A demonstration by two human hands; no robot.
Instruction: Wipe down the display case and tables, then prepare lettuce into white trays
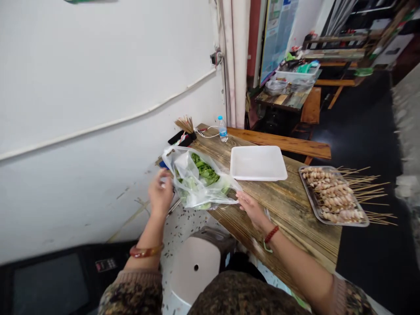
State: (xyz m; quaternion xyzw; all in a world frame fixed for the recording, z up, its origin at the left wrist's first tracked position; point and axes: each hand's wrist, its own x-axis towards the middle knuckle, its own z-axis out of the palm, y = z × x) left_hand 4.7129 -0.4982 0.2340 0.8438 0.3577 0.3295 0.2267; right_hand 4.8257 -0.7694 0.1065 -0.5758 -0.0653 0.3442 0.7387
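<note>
A clear plastic bag [210,199] with green leafy vegetables [205,169] lies at the near left part of the wooden table and partly overhangs its edge. My right hand [252,209] pinches the bag's lower right corner. Beside the bag's left edge is my left hand [160,192], its fingers curled together. A small whitish bit shows between those fingers, and I cannot make out whether it is part of the bag. Just beyond the bag, a white plastic tray [258,163] rests on the table.
On the right, a clear tray [311,201] holds several meat skewers [337,194], their sticks jutting past the table's edge [331,258]. A water bottle [223,130] and a bundle of sticks [185,124] stand at the back. Below is a stool [197,280]; a bench [278,145] runs behind.
</note>
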